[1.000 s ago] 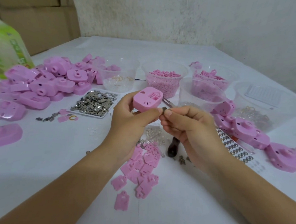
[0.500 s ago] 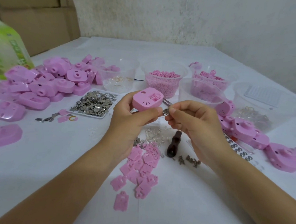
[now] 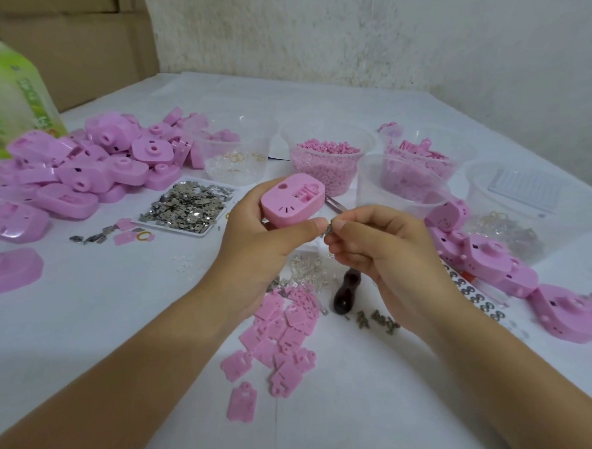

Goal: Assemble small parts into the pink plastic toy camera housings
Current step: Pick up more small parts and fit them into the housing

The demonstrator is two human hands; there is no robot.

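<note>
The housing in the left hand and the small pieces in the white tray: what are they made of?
Pink housing: moulded plastic, it seems, smooth with soft sheen, crisp cut slots. Tray pieces: probably thin stamped metal, silvery grey, glinting in spots.

The light was soft, even and rather dim, with a cool cast over the white-covered desk [image 3: 103, 303]; shadows were faint, only a pale smudge under the left hand [image 3: 254, 247]; the pink plastic toy camera housing [image 3: 292, 204] it gripped carried a dull sheen, no hard glare; the small grey metal part [image 3: 327, 230] pinched by the right hand [image 3: 382, 254] was too soft to resolve; the green-and-white plastic bottle [image 3: 3, 102] at the left edge was blurred and bowed by the wide lens.
</note>
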